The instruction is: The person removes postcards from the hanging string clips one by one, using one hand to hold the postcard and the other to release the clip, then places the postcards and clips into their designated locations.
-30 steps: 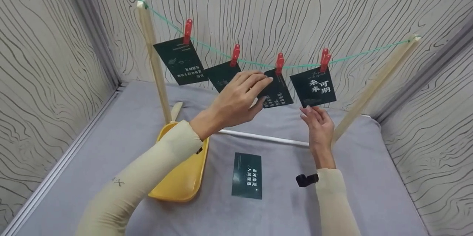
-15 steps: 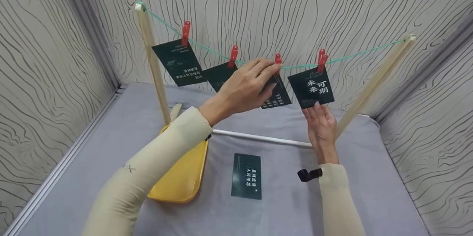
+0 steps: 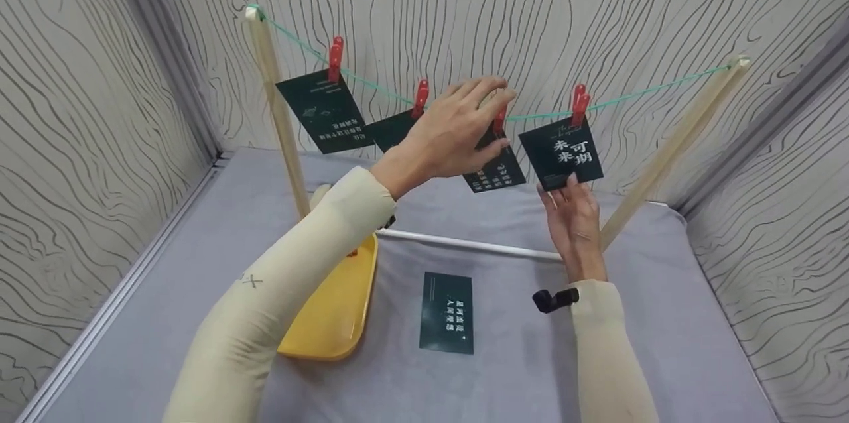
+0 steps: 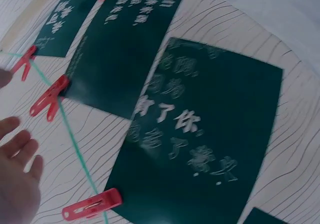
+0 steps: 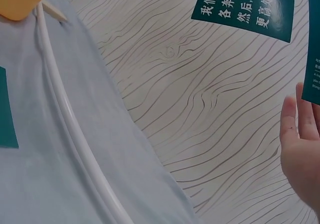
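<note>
Just above the right hand (image 3: 576, 231) hangs the rightmost green card (image 3: 561, 156).

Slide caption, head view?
Left hand and right hand at four dark green rectangular cards hung from a thin green cord by red plastic clips.

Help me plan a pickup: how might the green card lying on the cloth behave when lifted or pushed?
The green card looks thin, so it is probably light. It seems fairly stiff, as the hanging cards show no folds. Pushed, it would likely slide rather than tip, since it lies flat.
</note>
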Tool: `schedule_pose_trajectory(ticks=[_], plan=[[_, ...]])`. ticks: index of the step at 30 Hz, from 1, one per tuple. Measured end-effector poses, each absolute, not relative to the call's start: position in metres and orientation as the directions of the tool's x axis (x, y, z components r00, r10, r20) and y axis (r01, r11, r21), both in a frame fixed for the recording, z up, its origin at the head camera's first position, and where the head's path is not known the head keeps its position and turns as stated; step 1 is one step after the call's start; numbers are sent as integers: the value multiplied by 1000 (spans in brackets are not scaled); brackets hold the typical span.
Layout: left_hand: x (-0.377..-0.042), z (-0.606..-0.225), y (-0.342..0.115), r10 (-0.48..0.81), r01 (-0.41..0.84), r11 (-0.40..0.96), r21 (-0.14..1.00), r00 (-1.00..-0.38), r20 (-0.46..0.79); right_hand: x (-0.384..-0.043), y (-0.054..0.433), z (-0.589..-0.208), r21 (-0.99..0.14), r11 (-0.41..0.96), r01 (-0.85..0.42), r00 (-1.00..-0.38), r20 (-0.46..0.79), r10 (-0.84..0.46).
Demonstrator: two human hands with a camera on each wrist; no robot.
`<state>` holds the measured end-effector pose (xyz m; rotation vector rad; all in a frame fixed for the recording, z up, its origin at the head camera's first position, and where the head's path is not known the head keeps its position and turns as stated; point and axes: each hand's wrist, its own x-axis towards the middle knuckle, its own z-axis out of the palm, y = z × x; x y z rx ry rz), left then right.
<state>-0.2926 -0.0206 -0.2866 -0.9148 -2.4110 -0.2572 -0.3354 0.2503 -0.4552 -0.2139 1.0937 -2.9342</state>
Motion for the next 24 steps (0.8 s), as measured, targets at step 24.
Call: schedule_pose_trajectory(ticks=[24], plan=[[-317, -250, 13, 583, 670, 730, 137, -714, 387, -315, 244, -458, -531, -847, -33, -991, 125, -39]])
